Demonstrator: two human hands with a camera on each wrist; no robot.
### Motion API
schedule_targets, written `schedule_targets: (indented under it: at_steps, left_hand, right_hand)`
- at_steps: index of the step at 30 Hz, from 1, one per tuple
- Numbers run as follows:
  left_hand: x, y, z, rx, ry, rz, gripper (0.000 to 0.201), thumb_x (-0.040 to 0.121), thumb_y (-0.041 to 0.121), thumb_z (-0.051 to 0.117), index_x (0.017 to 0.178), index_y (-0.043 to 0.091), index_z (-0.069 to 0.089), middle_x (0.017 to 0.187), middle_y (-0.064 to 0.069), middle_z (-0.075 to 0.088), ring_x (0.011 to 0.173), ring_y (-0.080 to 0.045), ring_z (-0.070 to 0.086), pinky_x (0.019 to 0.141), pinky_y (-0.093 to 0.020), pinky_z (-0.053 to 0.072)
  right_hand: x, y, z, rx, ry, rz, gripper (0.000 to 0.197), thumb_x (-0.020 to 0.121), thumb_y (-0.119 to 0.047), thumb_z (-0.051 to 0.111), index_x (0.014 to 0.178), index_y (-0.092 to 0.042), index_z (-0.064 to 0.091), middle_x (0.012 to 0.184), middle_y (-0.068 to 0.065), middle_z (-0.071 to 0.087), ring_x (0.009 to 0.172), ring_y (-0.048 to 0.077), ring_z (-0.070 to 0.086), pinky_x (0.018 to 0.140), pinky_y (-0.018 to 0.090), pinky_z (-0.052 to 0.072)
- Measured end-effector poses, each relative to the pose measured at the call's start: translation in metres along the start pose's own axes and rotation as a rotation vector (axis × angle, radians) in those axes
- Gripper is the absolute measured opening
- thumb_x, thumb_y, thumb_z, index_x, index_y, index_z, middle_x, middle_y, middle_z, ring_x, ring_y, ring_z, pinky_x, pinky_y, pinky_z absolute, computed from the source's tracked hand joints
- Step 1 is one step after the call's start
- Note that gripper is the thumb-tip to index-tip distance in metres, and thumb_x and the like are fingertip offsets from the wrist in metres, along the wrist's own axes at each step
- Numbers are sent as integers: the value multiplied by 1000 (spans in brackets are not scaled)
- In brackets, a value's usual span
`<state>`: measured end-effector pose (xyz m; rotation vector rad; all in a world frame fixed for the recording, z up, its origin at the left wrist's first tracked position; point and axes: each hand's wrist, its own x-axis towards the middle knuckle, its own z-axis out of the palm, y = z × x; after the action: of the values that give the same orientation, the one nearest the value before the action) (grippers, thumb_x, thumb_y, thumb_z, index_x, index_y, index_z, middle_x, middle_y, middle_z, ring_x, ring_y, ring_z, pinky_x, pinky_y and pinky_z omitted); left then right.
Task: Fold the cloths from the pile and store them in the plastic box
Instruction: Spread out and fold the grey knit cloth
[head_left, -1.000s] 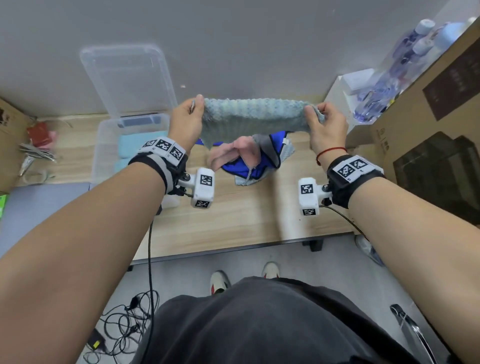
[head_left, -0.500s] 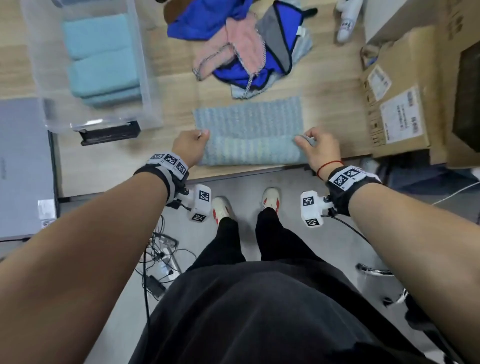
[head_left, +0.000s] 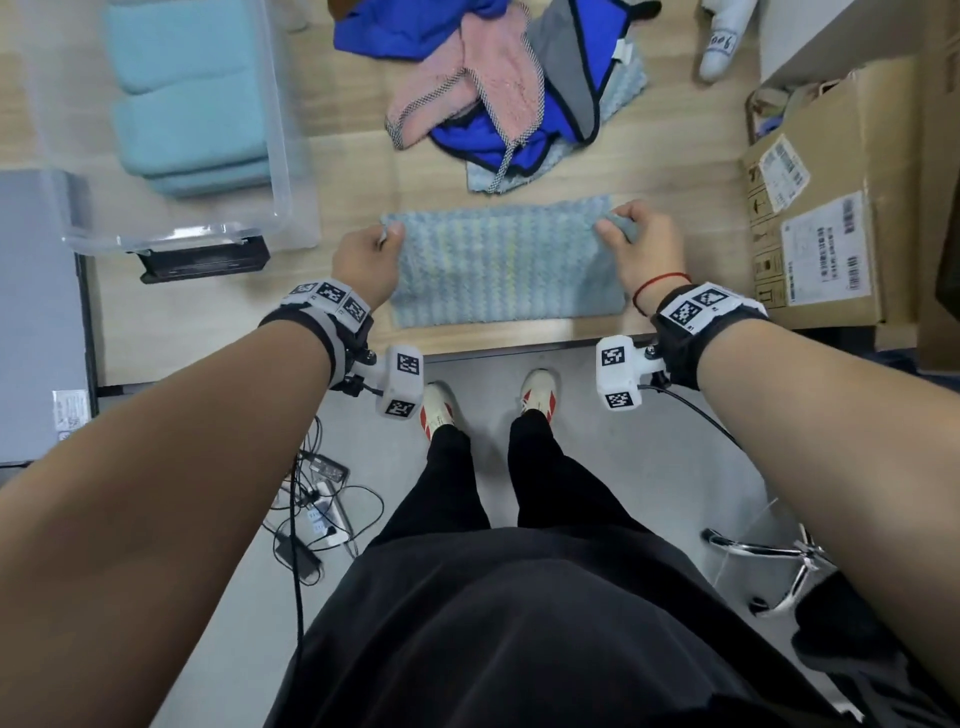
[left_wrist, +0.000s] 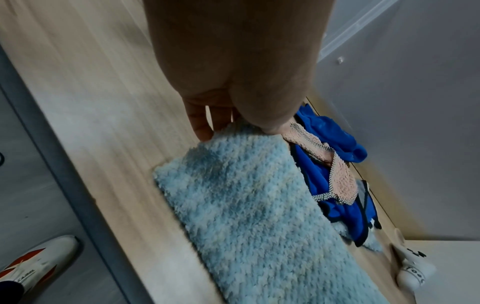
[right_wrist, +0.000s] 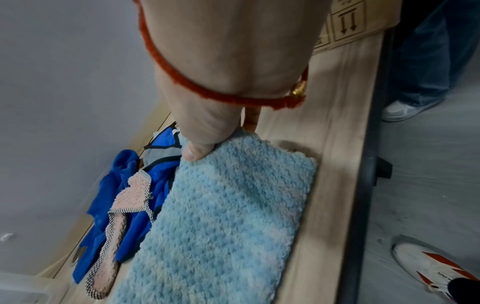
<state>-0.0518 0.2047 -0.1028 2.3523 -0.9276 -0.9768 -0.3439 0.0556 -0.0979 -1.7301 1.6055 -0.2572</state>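
Both the left hand (head_left: 363, 260) and right hand (head_left: 641, 244) pinch the pale blue cloth (head_left: 504, 260), folded once. Left of it, the plastic box (head_left: 280, 156) holds folded cloths (head_left: 192, 98); beyond it, the pile (head_left: 498, 83) remains.

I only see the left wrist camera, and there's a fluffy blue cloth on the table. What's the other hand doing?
Observer: The right hand pinches the far right corner of the same fluffy blue cloth, with the thumb on top.
Operator: Is anything in the box?
Observer: Yes. The plastic box holds folded light-blue cloths, lying side by side.
Operator: What's past the cloth on the right hand's side?
Observer: A cardboard box with shipping labels on it, sitting at the table's edge.
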Motion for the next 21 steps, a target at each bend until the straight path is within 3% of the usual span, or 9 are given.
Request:
schedule_targets:
  at_steps: [4, 10, 15, 21]
  left_hand:
    - [15, -2, 1, -15, 20, -27, 56, 98, 46, 37, 79, -5, 52, 70, -12, 48, 64, -21, 42, 62, -32, 33]
    - [27, -2, 4, 53, 10, -59, 47, 99, 45, 39, 68, 10, 42, 64, -8, 41, 62, -23, 39, 60, -32, 30]
    - [36, -8, 7, 57, -18, -82, 51, 94, 50, 41, 91, 3, 60, 87, -20, 64, 82, -35, 61, 71, -39, 47]
    - [40, -8, 8, 74, 13, -100, 38, 97, 42, 44, 93, 9, 62, 89, -16, 65, 88, -34, 61, 71, -35, 44]
  right_hand:
    - [16, -5, 3, 11, -9, -10, 25, 92, -32, 62, 104, -11, 63, 87, -1, 59, 79, 15, 52, 67, 24, 36]
    - [37, -7, 9, -26, -54, -9, 15, 93, -29, 60, 98, -15, 61, 87, 0, 60, 80, 17, 54, 70, 28, 42]
    - [50, -2, 16, -68, -92, 9, 14, 95, -26, 57, 102, -14, 60, 94, 2, 63, 85, 18, 57, 73, 26, 43]
    - [59, 5, 22, -131, -31, 34, 19, 92, -30, 59, 102, -14, 60, 92, 4, 63, 87, 23, 58, 74, 33, 46]
